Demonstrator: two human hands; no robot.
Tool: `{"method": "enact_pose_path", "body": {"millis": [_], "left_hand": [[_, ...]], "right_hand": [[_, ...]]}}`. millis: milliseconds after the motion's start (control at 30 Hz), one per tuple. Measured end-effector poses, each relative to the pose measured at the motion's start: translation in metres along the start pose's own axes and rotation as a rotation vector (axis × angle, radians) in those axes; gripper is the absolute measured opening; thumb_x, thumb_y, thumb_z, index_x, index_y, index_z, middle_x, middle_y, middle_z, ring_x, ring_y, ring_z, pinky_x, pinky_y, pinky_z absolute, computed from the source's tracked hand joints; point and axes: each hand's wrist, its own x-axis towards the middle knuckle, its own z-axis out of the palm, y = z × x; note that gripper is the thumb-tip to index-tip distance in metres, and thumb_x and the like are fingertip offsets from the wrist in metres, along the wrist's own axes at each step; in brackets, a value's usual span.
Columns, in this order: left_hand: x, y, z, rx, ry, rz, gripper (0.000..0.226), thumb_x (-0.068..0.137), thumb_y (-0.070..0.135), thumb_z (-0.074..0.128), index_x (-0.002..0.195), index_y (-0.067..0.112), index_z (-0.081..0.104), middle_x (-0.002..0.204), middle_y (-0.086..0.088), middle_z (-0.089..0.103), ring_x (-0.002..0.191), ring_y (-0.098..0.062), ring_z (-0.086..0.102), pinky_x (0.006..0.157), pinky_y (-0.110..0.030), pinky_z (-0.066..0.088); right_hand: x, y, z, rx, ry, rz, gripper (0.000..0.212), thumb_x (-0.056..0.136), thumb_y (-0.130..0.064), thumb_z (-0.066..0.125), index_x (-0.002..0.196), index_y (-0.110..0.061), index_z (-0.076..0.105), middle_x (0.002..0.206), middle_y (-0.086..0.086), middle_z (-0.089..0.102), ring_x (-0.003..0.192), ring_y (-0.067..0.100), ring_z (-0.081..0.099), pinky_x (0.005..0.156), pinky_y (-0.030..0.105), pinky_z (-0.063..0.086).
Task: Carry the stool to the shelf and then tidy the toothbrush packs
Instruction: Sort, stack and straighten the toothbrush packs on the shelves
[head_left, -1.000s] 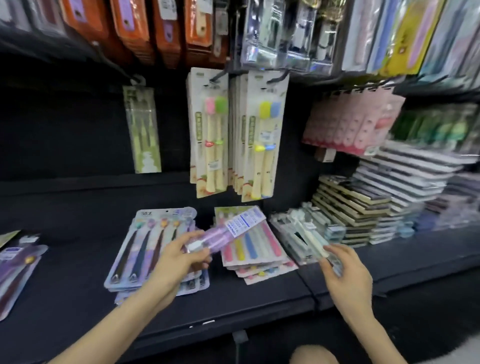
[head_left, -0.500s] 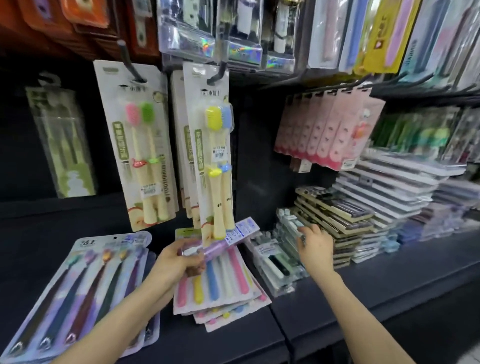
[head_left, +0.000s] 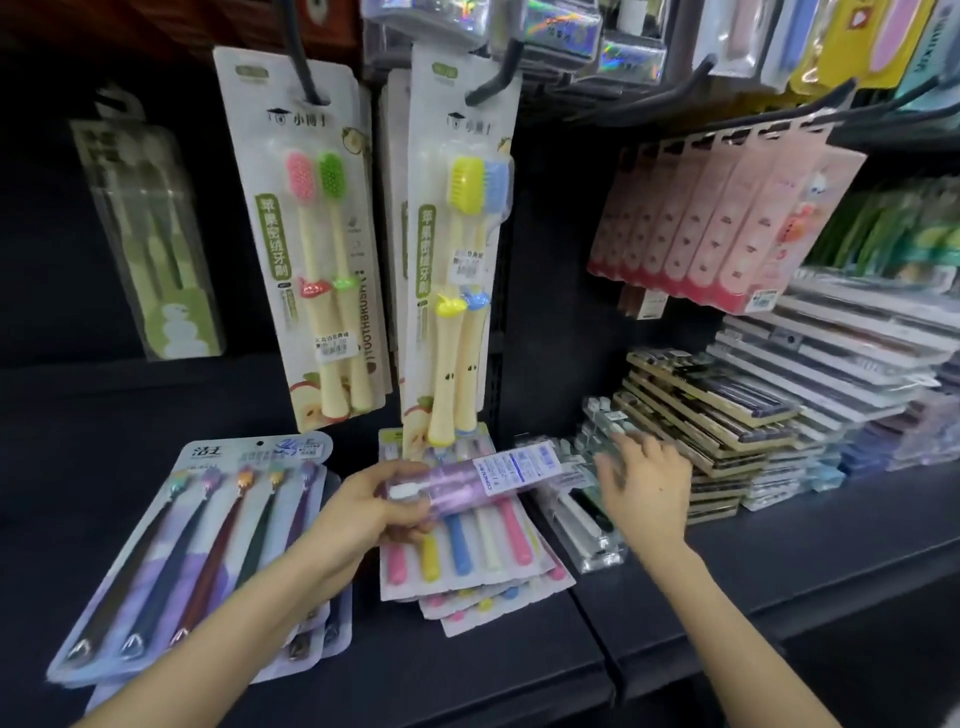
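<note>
We're mid-tidy: left hand (head_left: 363, 514) grips purple pack (head_left: 467, 480), right hand (head_left: 644, 483) spread wide over clear packs (head_left: 584, 525); stack (head_left: 467, 564) under left hand lies askew

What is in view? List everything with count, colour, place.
purple pack: one, purple, left grip
dark packs: few, dark, shelf left
pastel packs: few, multicolour, shelf centre
pink-green packs: several, cream, hooked left
yellow-blue packs: several, cream, hooked centre
green pack: one, green, far left
pink packs: row, pink, hanging right
clear boxes: several, clear, shelf right
flat stacks: two, gold, white, right
shelf: one, black, below
left grip: one, holds purple pack
right grip: one, fingers spread, over clear boxes
</note>
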Motion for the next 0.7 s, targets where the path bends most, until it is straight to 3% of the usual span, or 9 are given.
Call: {"method": "enact_pose_path", "body": {"millis": [100, 167, 233, 300, 433, 533, 600, 667, 700], "left_hand": [[-0.017, 0.002, -0.009, 0.023, -0.050, -0.027, 0.032, 0.082, -0.009, 0.063, 0.108, 0.011, 0.064, 0.092, -0.007, 0.067, 0.067, -0.019, 0.068, 0.058, -0.023, 0.055], [-0.031, 0.003, -0.022, 0.045, -0.086, -0.039, 0.033, 0.083, -0.009, 0.062, 0.108, 0.011, 0.065, 0.094, -0.010, 0.068, 0.070, -0.023, 0.069, 0.055, -0.021, 0.052], [-0.047, 0.004, -0.040, 0.071, -0.096, -0.042, 0.033, 0.084, -0.010, 0.059, 0.108, 0.011, 0.064, 0.093, -0.012, 0.067, 0.067, -0.021, 0.068, 0.051, -0.019, 0.048], [-0.064, 0.003, -0.062, 0.078, -0.093, -0.044, 0.032, 0.085, -0.011, 0.057, 0.108, 0.011, 0.063, 0.088, -0.015, 0.067, 0.061, -0.019, 0.066, 0.049, -0.020, 0.047], [-0.102, -0.002, -0.112, 0.020, -0.006, -0.009, 0.041, 0.081, 0.010, 0.071, 0.118, 0.022, 0.057, 0.093, -0.011, 0.068, 0.067, -0.022, 0.066, 0.065, -0.032, 0.054], [-0.130, -0.017, -0.158, -0.041, 0.184, 0.047, 0.070, 0.056, 0.039, 0.086, 0.119, 0.027, 0.056, 0.101, -0.008, 0.069, 0.085, -0.024, 0.069, 0.069, -0.034, 0.057], [-0.149, -0.030, -0.187, 0.035, 0.352, 0.089, 0.052, 0.071, 0.031, 0.079, 0.117, 0.023, 0.055, 0.099, -0.008, 0.067, 0.090, -0.023, 0.067, 0.071, -0.033, 0.056], [-0.168, -0.049, -0.222, 0.314, 0.551, 0.128, 0.026, 0.086, 0.015, 0.068, 0.110, 0.021, 0.059, 0.097, -0.004, 0.064, 0.093, -0.023, 0.064, 0.079, -0.032, 0.052], [-0.177, -0.059, -0.241, 0.484, 0.640, 0.142, 0.020, 0.087, 0.013, 0.066, 0.104, 0.021, 0.061, 0.098, -0.002, 0.064, 0.093, -0.021, 0.063, 0.082, -0.031, 0.049]], "right_hand": [[-0.023, -0.051, -0.036, 0.545, -0.362, -0.048, 0.062, 0.080, -0.059, 0.051, 0.130, -0.023, 0.056, 0.129, -0.014, 0.052, 0.121, 0.003, 0.044, 0.102, 0.025, 0.033], [-0.038, -0.076, -0.051, 0.583, -0.553, -0.198, 0.073, 0.071, -0.071, 0.051, 0.135, -0.038, 0.044, 0.130, -0.030, 0.039, 0.123, -0.013, 0.030, 0.104, 0.015, 0.022], [-0.049, -0.089, -0.051, 0.390, -0.516, -0.385, 0.077, 0.069, -0.077, 0.045, 0.133, -0.036, 0.051, 0.126, -0.022, 0.051, 0.123, 0.002, 0.041, 0.101, 0.025, 0.029], [-0.058, -0.106, -0.051, 0.325, -0.449, -0.455, 0.078, 0.071, -0.077, 0.042, 0.127, -0.025, 0.060, 0.111, -0.009, 0.064, 0.106, 0.018, 0.059, 0.089, 0.034, 0.042], [-0.089, -0.155, -0.057, 0.408, -0.381, -0.497, 0.071, 0.080, -0.076, 0.038, 0.113, -0.020, 0.065, 0.094, -0.009, 0.065, 0.082, 0.013, 0.063, 0.066, 0.022, 0.047], [-0.115, -0.200, -0.062, 0.504, -0.417, -0.396, 0.073, 0.081, -0.080, 0.027, 0.111, -0.025, 0.063, 0.093, -0.011, 0.064, 0.081, 0.009, 0.061, 0.061, 0.021, 0.048], [-0.131, -0.232, -0.060, 0.504, -0.391, -0.379, 0.069, 0.081, -0.078, 0.033, 0.111, -0.024, 0.064, 0.090, -0.011, 0.063, 0.077, 0.010, 0.061, 0.057, 0.017, 0.042], [-0.146, -0.268, -0.055, 0.529, -0.368, -0.374, 0.058, 0.081, -0.068, 0.045, 0.115, -0.024, 0.063, 0.095, -0.012, 0.065, 0.082, 0.010, 0.062, 0.062, 0.020, 0.044], [-0.151, -0.288, -0.056, 0.597, -0.454, -0.309, 0.052, 0.084, -0.063, 0.050, 0.118, -0.026, 0.060, 0.101, -0.013, 0.065, 0.087, 0.010, 0.062, 0.068, 0.022, 0.045]]}}
